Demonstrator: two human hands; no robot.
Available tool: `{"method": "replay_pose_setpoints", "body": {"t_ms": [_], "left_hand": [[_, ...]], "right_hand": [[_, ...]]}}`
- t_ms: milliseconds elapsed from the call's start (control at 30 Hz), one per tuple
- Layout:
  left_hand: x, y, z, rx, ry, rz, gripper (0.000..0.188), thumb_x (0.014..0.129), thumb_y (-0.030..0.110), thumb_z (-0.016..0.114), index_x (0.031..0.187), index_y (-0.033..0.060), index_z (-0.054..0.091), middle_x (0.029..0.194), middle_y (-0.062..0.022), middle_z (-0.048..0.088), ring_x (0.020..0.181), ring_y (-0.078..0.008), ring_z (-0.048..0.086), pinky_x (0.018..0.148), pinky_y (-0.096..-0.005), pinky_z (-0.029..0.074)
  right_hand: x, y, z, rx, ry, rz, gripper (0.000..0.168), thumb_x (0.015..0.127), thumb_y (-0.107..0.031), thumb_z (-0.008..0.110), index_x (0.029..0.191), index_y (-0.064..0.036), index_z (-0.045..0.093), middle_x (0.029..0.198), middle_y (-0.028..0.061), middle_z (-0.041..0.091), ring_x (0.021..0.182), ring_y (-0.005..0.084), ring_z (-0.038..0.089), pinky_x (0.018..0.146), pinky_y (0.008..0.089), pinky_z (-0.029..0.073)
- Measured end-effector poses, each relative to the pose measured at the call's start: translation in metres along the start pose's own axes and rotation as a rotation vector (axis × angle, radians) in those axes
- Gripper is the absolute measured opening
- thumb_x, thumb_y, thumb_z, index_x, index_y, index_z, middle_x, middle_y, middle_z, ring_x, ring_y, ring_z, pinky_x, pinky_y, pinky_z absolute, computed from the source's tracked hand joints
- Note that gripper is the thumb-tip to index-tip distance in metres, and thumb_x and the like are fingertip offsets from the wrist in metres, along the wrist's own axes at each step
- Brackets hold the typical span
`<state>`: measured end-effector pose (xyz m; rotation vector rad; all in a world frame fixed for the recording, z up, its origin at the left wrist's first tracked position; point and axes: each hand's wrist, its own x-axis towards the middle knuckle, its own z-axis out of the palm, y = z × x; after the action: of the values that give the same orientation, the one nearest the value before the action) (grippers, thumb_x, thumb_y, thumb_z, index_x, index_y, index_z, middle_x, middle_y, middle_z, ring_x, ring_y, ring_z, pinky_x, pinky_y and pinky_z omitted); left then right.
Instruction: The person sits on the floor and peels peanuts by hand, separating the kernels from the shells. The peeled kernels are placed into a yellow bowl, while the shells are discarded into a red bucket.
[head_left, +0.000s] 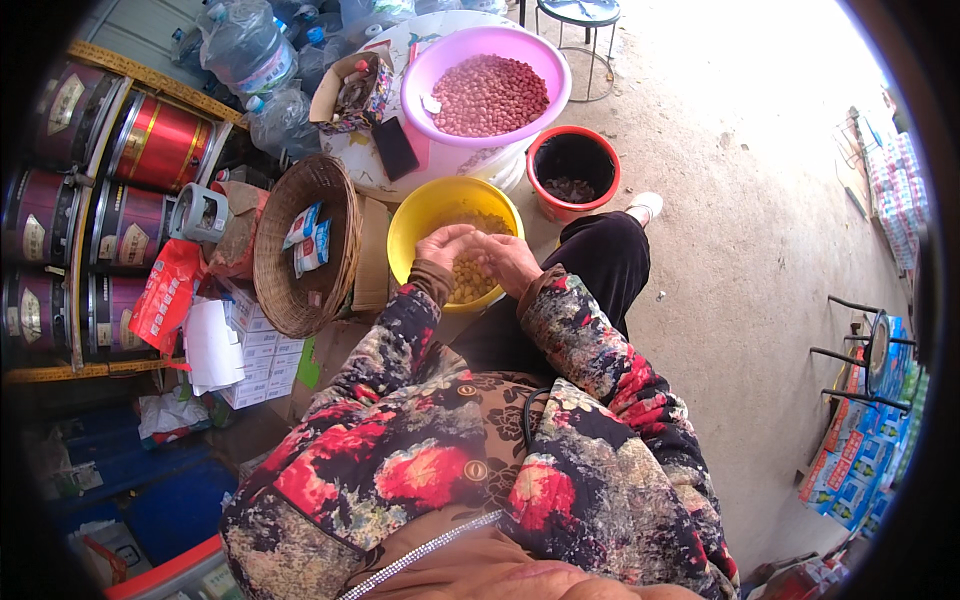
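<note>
Above the yellow plastic basin (406, 217), my left hand (448, 244) and my right hand (507, 260) meet at the fingertips, with fingers bent in a pinch. Anything between them is too small or hidden to make out. Yellowish, nut-like pieces (469, 281) lie in the basin under my hands. Beyond it, a pink plastic basin (417, 79) rests on the white table, holding a heap of reddish-brown, nut-like pieces (491, 97). To the right stands a red bucket (574, 208) with a black liner and some scraps (571, 189) at the bottom.
A wicker basket (274, 296) with blue-and-white packets (309, 244) sits left of the yellow basin. On the white table (352, 161) are a smartphone (395, 148) and an open box (330, 97). Water jugs (251, 56) and shelved drums (161, 142) stand left; a stool (577, 10) stands behind.
</note>
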<state>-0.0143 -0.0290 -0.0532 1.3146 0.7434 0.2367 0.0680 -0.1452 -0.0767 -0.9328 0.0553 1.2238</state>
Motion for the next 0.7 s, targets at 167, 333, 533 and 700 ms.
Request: {"method": "replay_pose_setpoints", "body": {"t_ms": [167, 333, 533, 700], "left_hand": [[0.011, -0.019, -0.008, 0.086, -0.020, 0.058, 0.016, 0.078, 0.009, 0.066, 0.091, 0.0022, 0.062, 0.088, -0.0038, 0.062, 0.077, -0.0111, 0.057, 0.073, -0.0243, 0.048], [0.004, -0.011, 0.001, 0.094, -0.006, 0.105, 0.014, 0.078, 0.007, 0.065, 0.091, 0.0012, 0.061, 0.084, -0.0045, 0.063, 0.072, -0.0105, 0.057, 0.070, -0.0231, 0.048], [-0.001, -0.005, 0.007, -0.148, 0.034, -0.042, 0.009, 0.079, 0.005, 0.062, 0.086, 0.0010, 0.060, 0.077, -0.0060, 0.061, 0.063, -0.0128, 0.057, 0.059, -0.0267, 0.051], [0.000, -0.001, 0.012, -0.334, 0.071, -0.060, 0.011, 0.082, 0.007, 0.059, 0.092, 0.0024, 0.057, 0.078, -0.0075, 0.059, 0.063, -0.0164, 0.057, 0.057, -0.0300, 0.052]], "right_hand": [[-0.003, -0.002, 0.003, 0.053, -0.026, 0.040, 0.030, 0.086, -0.026, 0.058, 0.091, 0.003, 0.058, 0.069, 0.0010, 0.054, 0.053, 0.0067, 0.044, 0.048, 0.0180, 0.035], [-0.001, -0.001, 0.002, 0.028, 0.026, 0.048, 0.031, 0.088, -0.027, 0.055, 0.089, 0.003, 0.057, 0.066, 0.0012, 0.052, 0.051, 0.0081, 0.043, 0.047, 0.0190, 0.034], [-0.002, -0.001, 0.004, -0.002, -0.002, 0.033, 0.029, 0.089, -0.026, 0.052, 0.086, 0.002, 0.057, 0.065, 0.0007, 0.052, 0.051, 0.0080, 0.044, 0.046, 0.0192, 0.035], [0.005, -0.001, -0.001, -0.050, -0.050, -0.011, 0.023, 0.089, -0.020, 0.052, 0.087, 0.002, 0.058, 0.069, 0.0015, 0.056, 0.055, 0.0073, 0.049, 0.049, 0.0178, 0.038]]}}
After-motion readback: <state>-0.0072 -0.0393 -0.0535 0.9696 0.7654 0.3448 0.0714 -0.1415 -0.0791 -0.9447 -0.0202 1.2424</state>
